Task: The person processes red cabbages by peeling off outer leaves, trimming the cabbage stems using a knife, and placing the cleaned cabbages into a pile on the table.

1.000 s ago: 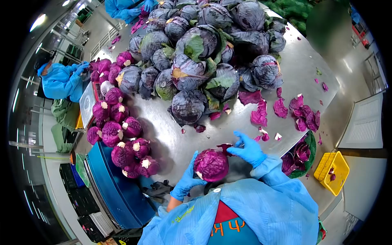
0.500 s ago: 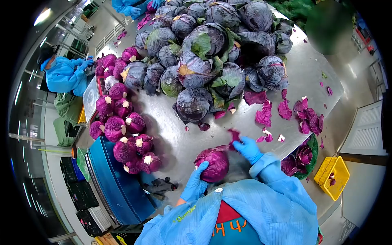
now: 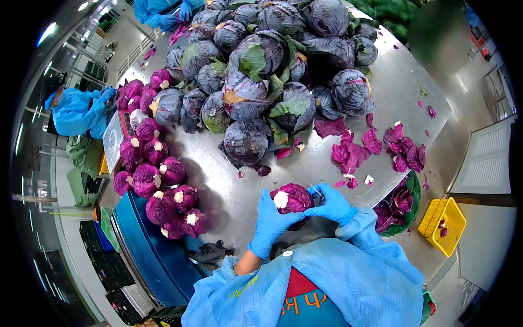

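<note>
Between my two gloved hands is a peeled red cabbage (image 3: 296, 198), its pale cut stem facing up and to the left. My left hand (image 3: 272, 218) wraps its left and lower side. On the right side my right hand (image 3: 331, 204) holds it with thumb and fingers curved round. Ahead lies a big pile of untrimmed red cabbages (image 3: 246, 143) with dark, dull outer leaves. To the left sits a group of glossy peeled cabbages (image 3: 160, 207) with white stem ends. Loose purple leaves (image 3: 350, 155) are scattered on the metal table (image 3: 229, 188) at the right.
A green-rimmed container of leaves (image 3: 400, 203) stands by the table's right edge, with a yellow basket (image 3: 442, 226) beyond it. A blue bin (image 3: 155, 250) is at the left. Two people in blue, one at left (image 3: 81, 111) and one at the top (image 3: 163, 12), work nearby.
My right hand has let go of a torn leaf and come back to the cabbage. The cabbage is turned so its stem shows, and both hands now hold it.
</note>
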Tool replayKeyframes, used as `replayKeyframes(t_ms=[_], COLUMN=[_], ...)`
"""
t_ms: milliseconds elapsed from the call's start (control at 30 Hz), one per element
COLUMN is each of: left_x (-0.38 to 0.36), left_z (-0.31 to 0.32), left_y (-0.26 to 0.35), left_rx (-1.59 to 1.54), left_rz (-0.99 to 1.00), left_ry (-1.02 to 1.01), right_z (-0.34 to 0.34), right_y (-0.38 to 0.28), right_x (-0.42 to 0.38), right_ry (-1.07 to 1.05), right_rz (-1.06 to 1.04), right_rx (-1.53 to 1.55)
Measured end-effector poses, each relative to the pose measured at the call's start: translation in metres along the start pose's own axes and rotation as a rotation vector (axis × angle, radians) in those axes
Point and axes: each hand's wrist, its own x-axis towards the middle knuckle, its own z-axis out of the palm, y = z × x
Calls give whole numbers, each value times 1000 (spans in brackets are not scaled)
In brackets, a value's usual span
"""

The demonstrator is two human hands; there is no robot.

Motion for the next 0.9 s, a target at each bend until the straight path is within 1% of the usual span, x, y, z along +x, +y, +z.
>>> replayKeyframes(t_ms=[33,67,133,167,200,233,267,300,333,367,400,433,500,567,600,633,700,733,767,833,867,900], left_x=[2,1,11,5,6,9,21,21,18,26,30,24,3,-12,1,9,18,22,25,39,51,49], left_z=[-4,-8,-11,-13,-16,-13,-2,-4,-5,-2,-6,-23,-26,-27,-24,-20,-17,-16,-16,-21,-20,-23], left_y=[-1,-3,5,22,35,41,10,15,15,-7,-11,-19,25,38,13,-4,-30,-43,-58,-104,-145,-149], left_rx=[11,-53,-196,-285,-441,-471,-447,-509,-480,-517,-381,27,-411,-497,-489,-484,-479,-480,-482,-496,-324,-286], left_rz=[11,-3,9,11,-7,21,13,-74,-97,-119,-45,443,-87,-165,-209,-177,-126,-101,-81,-44,292,434], left_ry=[-19,-50,-147,-57,-137,-190,-169,-202,-152,-149,-140,-274,-305,-332,-335,-362,-397,-408,-414,-403,-441,-432], right_z=[2,0,11,3,-3,-8,-5,3,4,17,22,23,31,40,46,54,39,48,48,48,50,49], right_y=[3,-1,13,17,9,7,7,18,16,33,38,40,47,52,59,58,16,19,19,13,16,22], right_x=[3,5,15,15,13,10,7,11,6,10,15,19,20,24,31,32,11,16,17,10,8,9], right_ry=[-40,-84,-107,-58,-57,-42,8,47,139,277,252,223,244,319,313,407,233,243,179,182,174,142], right_rz=[46,41,-135,-209,-211,-296,-295,-291,-383,-500,-478,-488,-355,-322,-272,-276,-80,-120,-119,-125,-85,-50], right_rx=[48,36,58,37,-10,-80,-115,-129,-246,-372,-402,-250,-128,-28,97,171,438,521,572,587,605,609])
